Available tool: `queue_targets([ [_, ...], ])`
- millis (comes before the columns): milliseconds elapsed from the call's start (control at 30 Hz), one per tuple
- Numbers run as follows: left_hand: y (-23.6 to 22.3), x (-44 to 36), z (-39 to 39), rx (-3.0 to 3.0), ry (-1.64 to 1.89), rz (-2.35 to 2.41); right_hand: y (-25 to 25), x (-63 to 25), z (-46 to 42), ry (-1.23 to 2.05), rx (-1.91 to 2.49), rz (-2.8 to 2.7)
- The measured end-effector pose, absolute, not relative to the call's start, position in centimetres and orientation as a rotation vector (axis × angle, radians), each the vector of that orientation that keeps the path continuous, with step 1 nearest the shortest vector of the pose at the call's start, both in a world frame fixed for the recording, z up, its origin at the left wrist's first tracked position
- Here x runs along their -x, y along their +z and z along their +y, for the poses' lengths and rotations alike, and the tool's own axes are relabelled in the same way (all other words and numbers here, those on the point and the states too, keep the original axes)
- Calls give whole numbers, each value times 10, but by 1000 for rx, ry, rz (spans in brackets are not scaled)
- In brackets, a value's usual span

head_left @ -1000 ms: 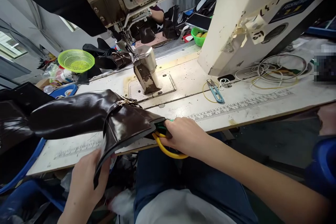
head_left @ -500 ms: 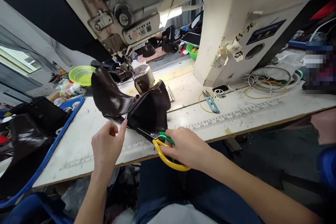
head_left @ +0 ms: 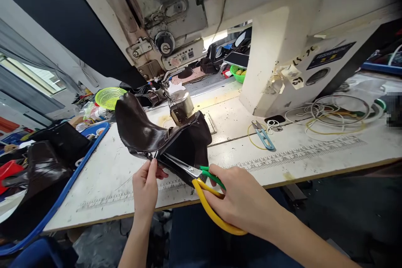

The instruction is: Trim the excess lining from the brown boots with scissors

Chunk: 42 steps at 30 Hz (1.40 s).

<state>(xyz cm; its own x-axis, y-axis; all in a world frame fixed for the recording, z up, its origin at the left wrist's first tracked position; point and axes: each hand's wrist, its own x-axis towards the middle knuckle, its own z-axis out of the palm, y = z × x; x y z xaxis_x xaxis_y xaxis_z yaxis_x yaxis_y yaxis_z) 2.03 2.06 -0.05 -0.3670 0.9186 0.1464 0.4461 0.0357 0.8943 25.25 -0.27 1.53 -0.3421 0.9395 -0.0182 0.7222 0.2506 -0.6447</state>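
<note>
From where I stand, the boot (head_left: 138, 127) is a soft, sole-less shape of glossy dark brown leather, creased at the bend and gaping to a dull black inside, near the front of the white counter (head_left: 100, 171). The right hand (head_left: 232, 192) is wrapped round the handles of a pair of scissors (head_left: 192, 170), one loop smooth yellow, the other green, with the slim steel blades pointing up and left into the dark opening. The left hand (head_left: 150, 182) has its thumb and fingers drawn in against the boot's lower edge, by a small pale bit; I can't tell whether they pinch anything. Close behind the boot rises a squat metal post (head_left: 182, 106), its sides scuffed, and I can't make out whether the two touch. The worn cream sewing machine (head_left: 270, 42) looms overhead, its thick column blocking the back right. Blue-handled snips (head_left: 264, 137) lie flat right of the post, with loose coils of cord (head_left: 339, 113) farther along. A blue tray (head_left: 67, 190) of dark leather pieces bounds the left, and a lime mesh basket (head_left: 110, 98) sits behind. Bare counter stretches between tray and boot, and more along the printed ruler (head_left: 298, 157) to the right; the wooden front edge runs just below the hands.
</note>
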Motion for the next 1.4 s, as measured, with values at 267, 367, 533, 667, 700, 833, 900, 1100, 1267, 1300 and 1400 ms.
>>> queue_targets([
  [267,-17,-25,15,-1298,1490,1635,9,-235,0,780,1547,-2233],
  [367,-23,-23,15,-1284,1516,1579,7,-235,6,910,1515,-2224],
  [533,-22,-20,12,-1285,1492,1547,8,-234,14,979,1484,-2230],
  [667,-15,-16,10,-1333,1427,1548,11,-228,18,878,1534,-2270],
  [700,-14,-15,10,-1345,1416,1552,12,-227,20,881,1526,-2272],
  [833,-15,-10,8,-1378,1392,1581,10,-232,25,1026,1454,-2197],
  [900,-16,-8,7,-1386,1387,1601,6,-240,24,1087,1443,-2129],
  [1100,-14,-12,8,-1355,1343,1694,-3,-258,4,1073,1514,-2106],
  [1267,-14,-18,8,-1429,1175,1717,-4,-256,-10,912,1596,-2179],
  [1300,-13,-19,7,-1460,1157,1737,-4,-259,-12,898,1572,-2176],
  [1400,-6,-22,2,-1607,1156,1875,-3,-271,-14,738,1442,-2070],
])
